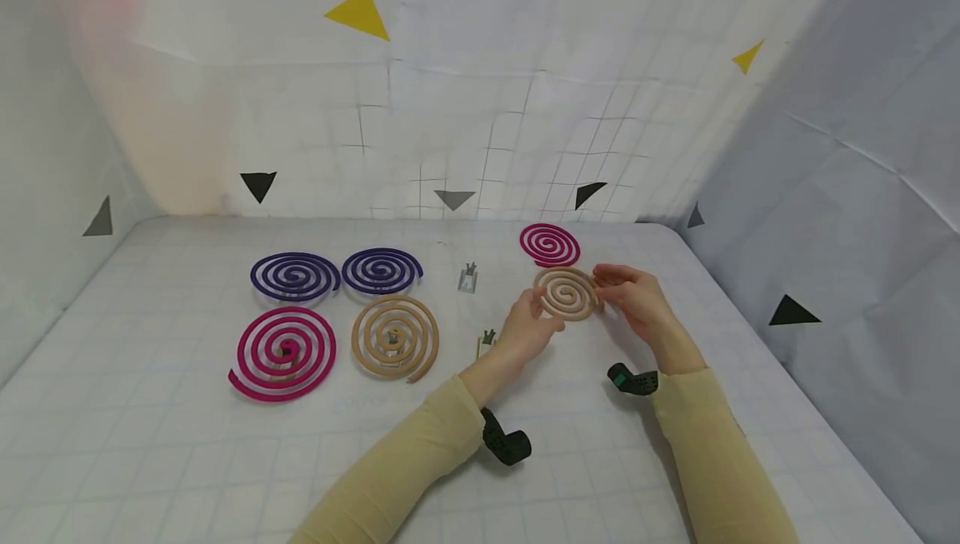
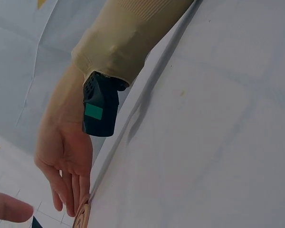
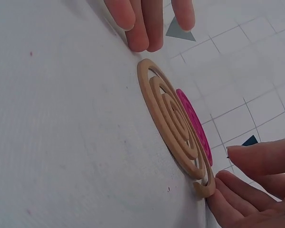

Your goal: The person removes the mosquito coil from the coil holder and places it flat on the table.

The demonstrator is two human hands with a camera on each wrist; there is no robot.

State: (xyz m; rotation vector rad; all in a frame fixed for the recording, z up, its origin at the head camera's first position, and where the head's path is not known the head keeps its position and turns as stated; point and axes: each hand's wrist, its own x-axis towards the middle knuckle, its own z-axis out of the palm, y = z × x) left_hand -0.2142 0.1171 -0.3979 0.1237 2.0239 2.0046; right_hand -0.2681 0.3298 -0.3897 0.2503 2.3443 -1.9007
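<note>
A tan mosquito coil [image 1: 567,304] lies flat at the right of the table, between both hands. My left hand [image 1: 522,329] is at its left side with fingers loosely extended; the right wrist view has these fingertips [image 3: 141,45] just off the coil's edge. On the other side, my right hand [image 1: 637,298] has relaxed fingers, its fingertips right at the coil's tail end [image 3: 206,189]. A magenta coil [image 1: 550,264] lies directly behind the tan one. Part of a small metal stand [image 1: 487,337] shows beside my left hand, which hides the rest.
To the left are two dark purple coils [image 1: 295,255] at the back, a magenta coil [image 1: 243,352] and another tan coil [image 1: 435,336] in front, with stands visible through these last two. A second metal stand [image 1: 468,281] sits mid-table. White sheeting walls [image 1: 450,94] surround the table.
</note>
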